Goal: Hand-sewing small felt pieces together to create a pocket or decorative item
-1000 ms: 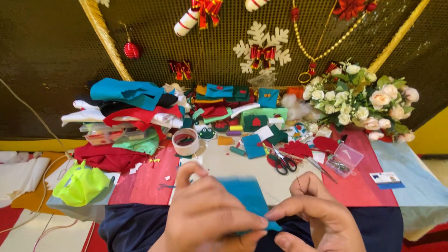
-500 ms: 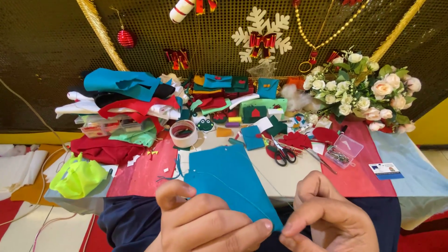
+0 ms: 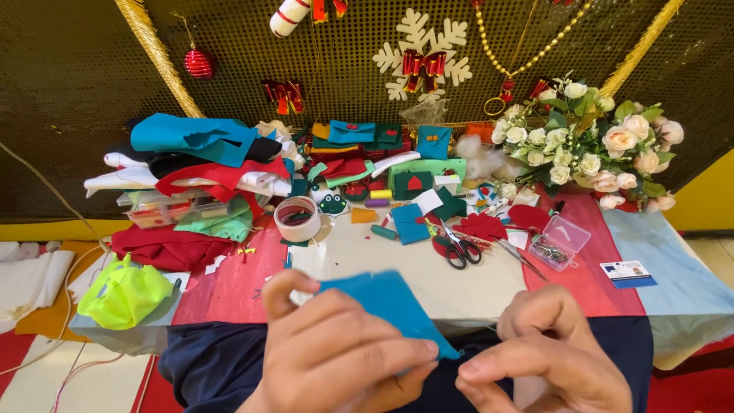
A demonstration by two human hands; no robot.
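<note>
While the table [image 3: 489, 287] lies strewn with felt scraps, scissors [image 3: 461, 248] and a tape roll [image 3: 298, 219], the left hand [image 3: 336, 359] pinches a plain blue felt piece [image 3: 394, 302] above its near edge. Touching that piece's lower corner, the right hand [image 3: 550, 356] has fingertips pressed together, perhaps on a needle too small to tell, so the sewing looks barely begun.

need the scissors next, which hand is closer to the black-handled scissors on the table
Right. The right hand sits below the scissors, slightly to their right. The left hand, pinching the blue felt piece, lies farther off, down-left.

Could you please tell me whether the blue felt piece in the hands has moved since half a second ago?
Yes. The blue felt piece has dropped toward the table's near edge, farther from the tape roll.
</note>
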